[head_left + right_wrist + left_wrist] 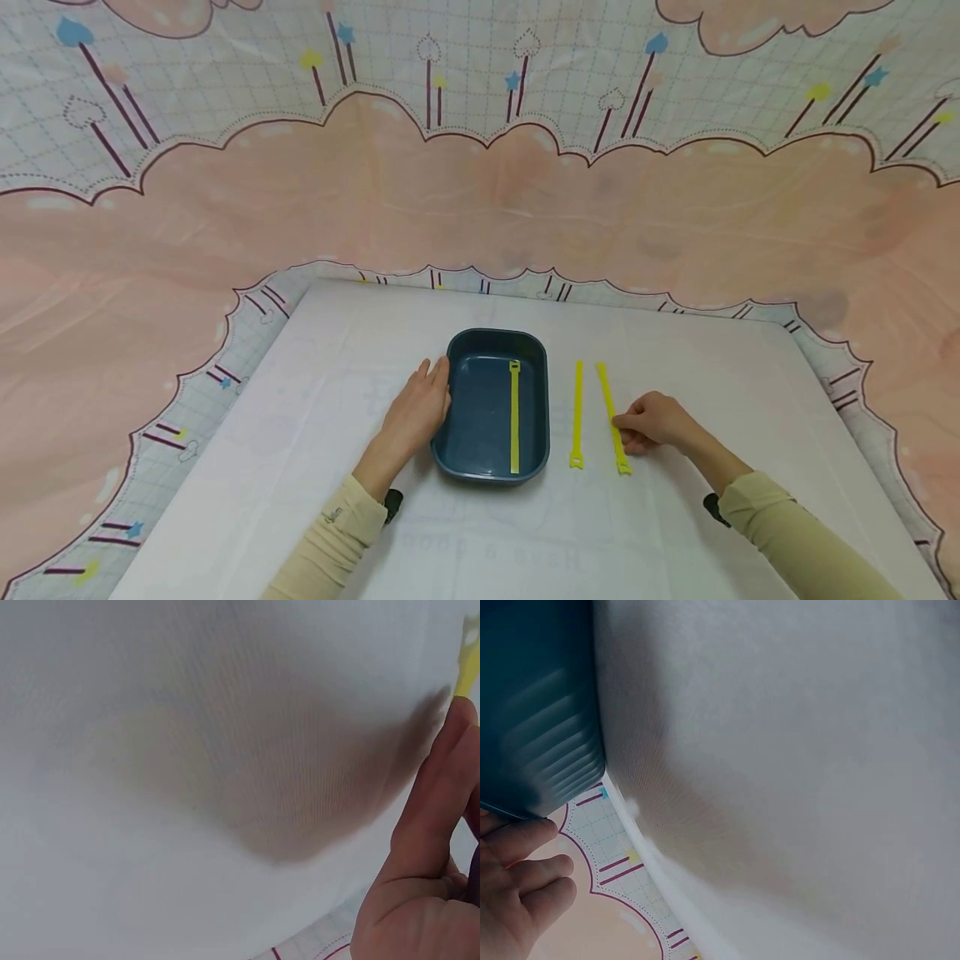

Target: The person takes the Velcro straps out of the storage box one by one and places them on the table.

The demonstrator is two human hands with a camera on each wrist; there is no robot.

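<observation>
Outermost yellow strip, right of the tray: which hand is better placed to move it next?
The right hand, I'd judge: it touches that yellow strip, while the left hand is across the blue tray, against its left edge.

White-topped table (322, 375), peach cloud-patterned backdrop (480, 200), pale grid print (232, 58), blue stars (875, 77)

Smooth plastic gleams softly on this dark blue rectangular tray (472, 417); slim yellow strips (578, 412) look matt, the white-topped bench (712, 367) matt too, the peach patterned cloth backdrop (450, 200) lightly creased.
</observation>
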